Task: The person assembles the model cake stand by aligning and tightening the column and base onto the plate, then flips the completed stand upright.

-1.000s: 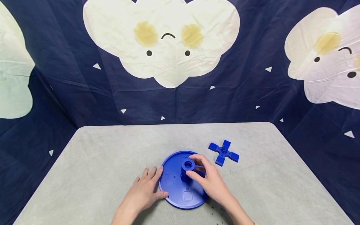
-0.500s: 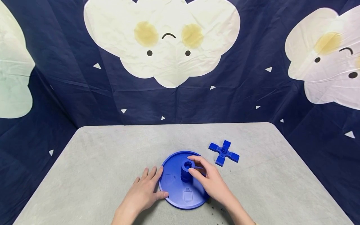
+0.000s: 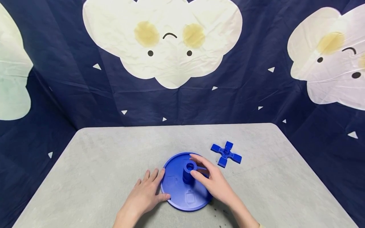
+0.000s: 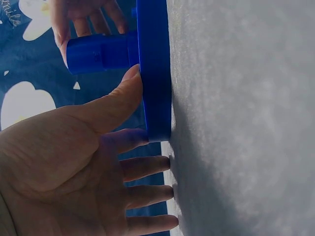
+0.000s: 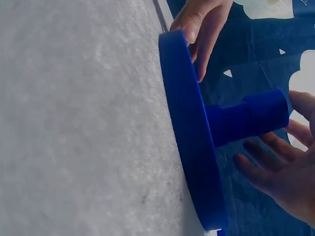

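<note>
In the head view a round blue plate (image 3: 174, 186) with a raised rim lies on the table, with a hollow blue post (image 3: 187, 177) upright at its middle. My right hand (image 3: 214, 183) curls round the post's upper part, thumb on the near side and index finger beyond the far side. The right wrist view shows the thumb at the post's open end and the other fingers behind it, off the plate. My left hand (image 3: 145, 193) lies flat and spread at the plate's left rim. Its thumb rests on the rim, and several fingertips touch the table in the left wrist view.
A blue cross-shaped piece (image 3: 226, 154) with a short peg at its centre lies on the table behind the plate to the right. Small dark specks dot the grey table (image 3: 108, 158) near my right forearm. A navy cloth (image 3: 176, 104) with white clouds hangs behind.
Round the post my right fingers have turned slightly counterclockwise: the thumb shifted right, the index fingertip left and farther back. Left hand, plate and cross piece keep their places.
</note>
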Motion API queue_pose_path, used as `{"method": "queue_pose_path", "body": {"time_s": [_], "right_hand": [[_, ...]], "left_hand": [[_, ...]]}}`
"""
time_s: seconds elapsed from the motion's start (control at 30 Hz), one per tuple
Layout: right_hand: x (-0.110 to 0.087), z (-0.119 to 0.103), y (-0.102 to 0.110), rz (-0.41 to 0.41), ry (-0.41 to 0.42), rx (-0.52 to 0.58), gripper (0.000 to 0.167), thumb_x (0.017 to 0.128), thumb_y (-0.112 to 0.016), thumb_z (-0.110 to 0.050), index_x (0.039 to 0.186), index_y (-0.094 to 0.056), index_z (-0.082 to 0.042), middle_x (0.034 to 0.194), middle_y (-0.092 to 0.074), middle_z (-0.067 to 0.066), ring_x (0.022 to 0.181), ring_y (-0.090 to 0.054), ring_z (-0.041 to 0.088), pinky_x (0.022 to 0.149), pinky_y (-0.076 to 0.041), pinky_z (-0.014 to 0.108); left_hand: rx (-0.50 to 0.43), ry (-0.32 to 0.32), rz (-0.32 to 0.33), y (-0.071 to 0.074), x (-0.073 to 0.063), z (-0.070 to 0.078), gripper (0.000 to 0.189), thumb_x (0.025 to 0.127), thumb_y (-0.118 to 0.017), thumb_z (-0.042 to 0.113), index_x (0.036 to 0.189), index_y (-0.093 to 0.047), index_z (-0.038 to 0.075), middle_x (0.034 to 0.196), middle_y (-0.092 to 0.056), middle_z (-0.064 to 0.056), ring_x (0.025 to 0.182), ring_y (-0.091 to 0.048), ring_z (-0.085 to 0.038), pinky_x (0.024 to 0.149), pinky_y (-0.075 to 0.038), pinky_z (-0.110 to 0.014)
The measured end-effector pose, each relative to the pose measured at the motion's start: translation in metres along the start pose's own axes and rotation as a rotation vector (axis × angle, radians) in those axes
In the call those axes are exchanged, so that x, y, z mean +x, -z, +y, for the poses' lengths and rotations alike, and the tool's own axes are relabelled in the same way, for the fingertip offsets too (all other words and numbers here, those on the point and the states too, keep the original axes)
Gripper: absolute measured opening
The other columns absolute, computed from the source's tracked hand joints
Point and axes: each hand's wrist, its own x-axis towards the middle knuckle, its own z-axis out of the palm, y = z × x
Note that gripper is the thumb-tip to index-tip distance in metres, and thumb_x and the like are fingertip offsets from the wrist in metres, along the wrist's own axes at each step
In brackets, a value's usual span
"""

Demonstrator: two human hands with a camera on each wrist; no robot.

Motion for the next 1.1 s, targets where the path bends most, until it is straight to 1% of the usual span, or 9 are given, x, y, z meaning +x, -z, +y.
{"method": "queue_pose_path", "body": {"time_s": [0.1, 0.2, 0.27, 0.43, 0.5, 0.67, 0.83, 0.93, 1.1], "right_hand": [[-0.0001, 0.0016, 0.0012, -0.051, 0.0, 0.008, 0.045, 0.104, -0.062, -0.031, 0.148, -0.051, -0.038, 0.154, -0.055, 0.001, 0.136, -0.059, 0.02, 0.108, -0.054, 0.036], [0.0004, 0.004, -0.0002, -0.066, -0.006, 0.012, 0.043, 0.105, -0.061, -0.031, 0.147, -0.052, -0.035, 0.153, -0.055, 0.005, 0.132, -0.061, 0.021, 0.107, -0.055, 0.034], [0.0003, 0.0043, -0.0015, -0.037, -0.026, 0.009, 0.042, 0.103, -0.064, -0.032, 0.143, -0.055, -0.033, 0.148, -0.059, 0.004, 0.129, -0.062, 0.019, 0.106, -0.055, 0.034], [-0.0003, 0.0006, -0.0057, 0.078, -0.111, -0.012, 0.042, 0.094, -0.077, -0.033, 0.133, -0.062, -0.026, 0.127, -0.067, -0.009, 0.119, -0.064, 0.012, 0.107, -0.054, 0.04], [-0.0005, -0.0012, -0.0068, 0.098, -0.128, -0.017, 0.045, 0.091, -0.079, -0.032, 0.132, -0.062, -0.025, 0.126, -0.067, -0.01, 0.118, -0.064, 0.01, 0.107, -0.054, 0.041], [-0.0002, -0.0015, -0.0068, 0.055, -0.083, -0.021, 0.05, 0.095, -0.074, -0.035, 0.142, -0.056, -0.032, 0.142, -0.063, -0.002, 0.127, -0.061, 0.014, 0.109, -0.054, 0.041], [0.0001, 0.0016, -0.0055, -0.021, -0.033, 0.006, 0.046, 0.102, -0.065, -0.034, 0.146, -0.052, -0.037, 0.154, -0.055, 0.005, 0.133, -0.061, 0.019, 0.11, -0.053, 0.037], [0.0006, 0.0022, -0.0057, -0.029, -0.028, 0.023, 0.043, 0.103, -0.063, -0.032, 0.145, -0.053, -0.034, 0.151, -0.056, 0.007, 0.132, -0.062, 0.019, 0.109, -0.054, 0.036], [0.0, 0.0004, -0.0077, 0.041, -0.075, 0.001, 0.043, 0.097, -0.072, -0.033, 0.137, -0.059, -0.023, 0.135, -0.065, -0.003, 0.125, -0.063, 0.015, 0.109, -0.054, 0.041]], "left_hand": [[0.005, -0.006, 0.003, -0.0003, 0.0002, 0.0008, 0.092, 0.085, -0.078, 0.052, 0.158, -0.041, 0.012, 0.163, -0.039, -0.024, 0.152, -0.028, -0.054, 0.116, -0.028, -0.077], [0.013, -0.012, 0.005, -0.0001, 0.0008, 0.0008, 0.092, 0.085, -0.077, 0.053, 0.158, -0.041, 0.012, 0.163, -0.039, -0.023, 0.152, -0.028, -0.054, 0.116, -0.028, -0.076], [0.014, -0.011, 0.002, 0.0, 0.001, 0.0006, 0.092, 0.085, -0.077, 0.053, 0.158, -0.041, 0.012, 0.163, -0.039, -0.023, 0.152, -0.028, -0.053, 0.116, -0.028, -0.076], [0.006, -0.002, -0.004, 0.0007, -0.0001, 0.0012, 0.092, 0.085, -0.077, 0.053, 0.158, -0.041, 0.012, 0.163, -0.039, -0.023, 0.153, -0.027, -0.053, 0.116, -0.027, -0.076], [0.003, -0.003, -0.004, 0.001, -0.0003, 0.0012, 0.092, 0.085, -0.078, 0.053, 0.158, -0.041, 0.012, 0.163, -0.039, -0.024, 0.153, -0.027, -0.054, 0.116, -0.027, -0.077], [-0.003, -0.004, 0.002, 0.0011, -0.0008, -0.0003, 0.092, 0.085, -0.078, 0.052, 0.158, -0.041, 0.011, 0.163, -0.039, -0.024, 0.153, -0.027, -0.053, 0.116, -0.027, -0.077], [-0.004, -0.005, 0.001, 0.0013, -0.001, -0.0008, 0.091, 0.085, -0.078, 0.052, 0.158, -0.041, 0.012, 0.163, -0.039, -0.024, 0.153, -0.028, -0.053, 0.116, -0.027, -0.077], [-0.004, -0.006, 0.001, 0.0015, -0.0008, -0.0005, 0.092, 0.085, -0.078, 0.052, 0.158, -0.041, 0.012, 0.163, -0.039, -0.024, 0.153, -0.028, -0.053, 0.116, -0.027, -0.077], [0.001, -0.013, 0.009, 0.0014, -0.0011, -0.0001, 0.092, 0.084, -0.078, 0.053, 0.158, -0.041, 0.011, 0.162, -0.04, -0.024, 0.152, -0.028, -0.054, 0.116, -0.028, -0.077]]}}
